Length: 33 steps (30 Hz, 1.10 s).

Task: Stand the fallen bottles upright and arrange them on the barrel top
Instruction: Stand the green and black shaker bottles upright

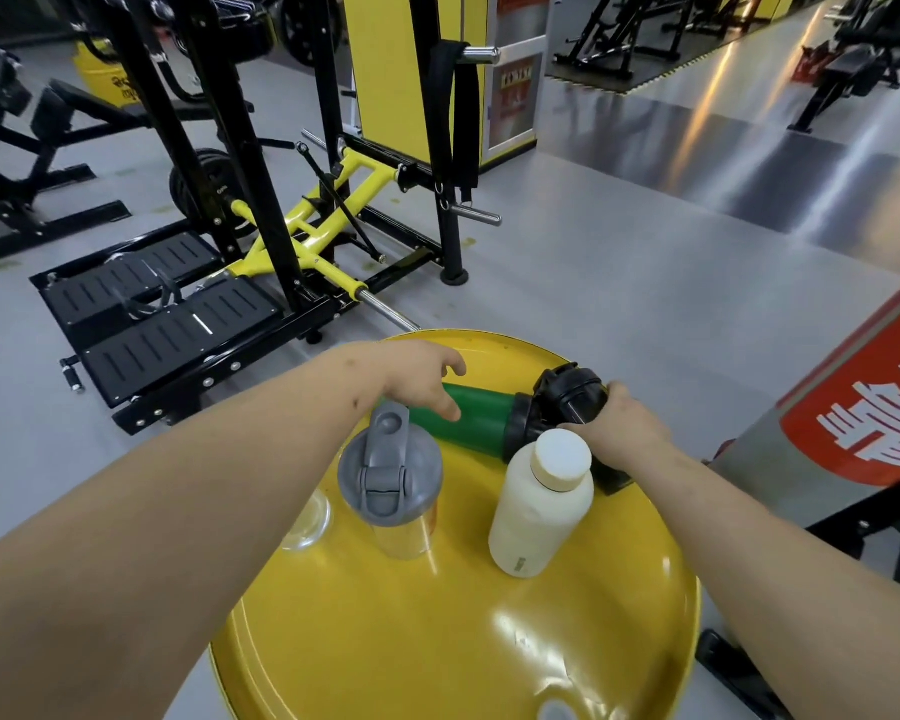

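A green bottle with a black cap lies on its side at the far part of the yellow barrel top. My left hand wraps its base end, thumb on the far side and fingers on the near side. My right hand grips a black bottle that is tilted, its lid touching the green bottle's cap. A cream bottle with a pale cap stands upright in front of them. A clear shaker with a grey flip lid stands upright to its left.
A clear glass container sits at the barrel's left edge, half hidden by my left forearm. A black and yellow gym machine stands on the grey floor beyond the barrel. A red and grey sign panel leans close on the right.
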{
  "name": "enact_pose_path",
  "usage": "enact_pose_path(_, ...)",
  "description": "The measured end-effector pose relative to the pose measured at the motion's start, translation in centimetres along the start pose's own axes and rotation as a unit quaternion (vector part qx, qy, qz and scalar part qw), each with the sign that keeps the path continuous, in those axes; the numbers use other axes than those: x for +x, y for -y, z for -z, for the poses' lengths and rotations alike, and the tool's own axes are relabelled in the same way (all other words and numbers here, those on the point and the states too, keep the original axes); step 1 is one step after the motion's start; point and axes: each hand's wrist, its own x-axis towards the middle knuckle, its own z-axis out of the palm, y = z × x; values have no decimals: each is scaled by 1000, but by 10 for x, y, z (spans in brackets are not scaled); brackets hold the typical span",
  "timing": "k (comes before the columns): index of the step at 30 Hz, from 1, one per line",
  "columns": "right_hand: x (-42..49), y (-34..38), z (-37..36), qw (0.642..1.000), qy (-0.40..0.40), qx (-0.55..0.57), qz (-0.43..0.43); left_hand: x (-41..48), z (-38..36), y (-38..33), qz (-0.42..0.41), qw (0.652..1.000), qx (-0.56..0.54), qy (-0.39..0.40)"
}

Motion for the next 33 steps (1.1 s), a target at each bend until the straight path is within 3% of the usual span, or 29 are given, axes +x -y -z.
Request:
enact_pose_path(10,10,0,-4,999,-39,26,15,12,0,12,-18,1000,-8,8)
enact_pose_path(25,12,2,-4,987,-53,149,41,29,-13,13,-51,986,153,31)
enact_pose_path(33,1,6,3,966,-66,240,76,28,-13,21,-55,986,156,14)
